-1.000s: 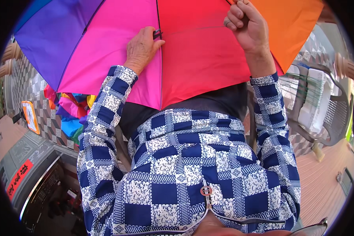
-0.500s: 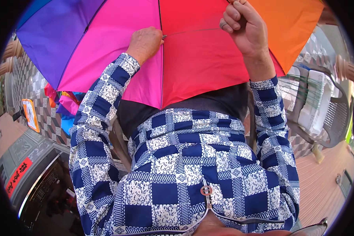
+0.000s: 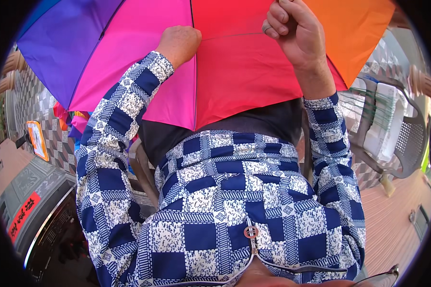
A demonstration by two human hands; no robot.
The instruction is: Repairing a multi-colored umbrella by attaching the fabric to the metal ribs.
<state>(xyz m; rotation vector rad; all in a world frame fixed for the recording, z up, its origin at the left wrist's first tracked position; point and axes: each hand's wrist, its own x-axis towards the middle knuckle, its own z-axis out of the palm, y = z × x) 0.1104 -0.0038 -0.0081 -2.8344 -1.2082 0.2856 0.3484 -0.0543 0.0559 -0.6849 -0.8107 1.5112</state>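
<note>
An open umbrella canopy (image 3: 244,71) in purple, pink, red and orange panels spreads over my lap, dark ribs showing on its near face. My left hand (image 3: 181,43) is closed at the rib between the pink and red panels; its fingertips are turned away, so what they grip is hidden. At the top edge, over the red panel, my right hand (image 3: 294,31) is raised with curled fingers and a ring. Thumb and forefinger are pinched, but what is between them cannot be made out. A thin dark thread (image 3: 232,35) runs across the red panel between both hands.
To the right stands a grey plastic chair (image 3: 412,148) with a white block (image 3: 385,124) and green strands on it. Bright folded cloth (image 3: 79,122) lies at the left, near an orange-framed board (image 3: 37,140). A dark glossy appliance (image 3: 57,239) is at lower left.
My left hand has moved slightly up and turned, hiding the small grey tip that showed at its fingers. My right hand has shifted a little left. The canopy has moved slightly.
</note>
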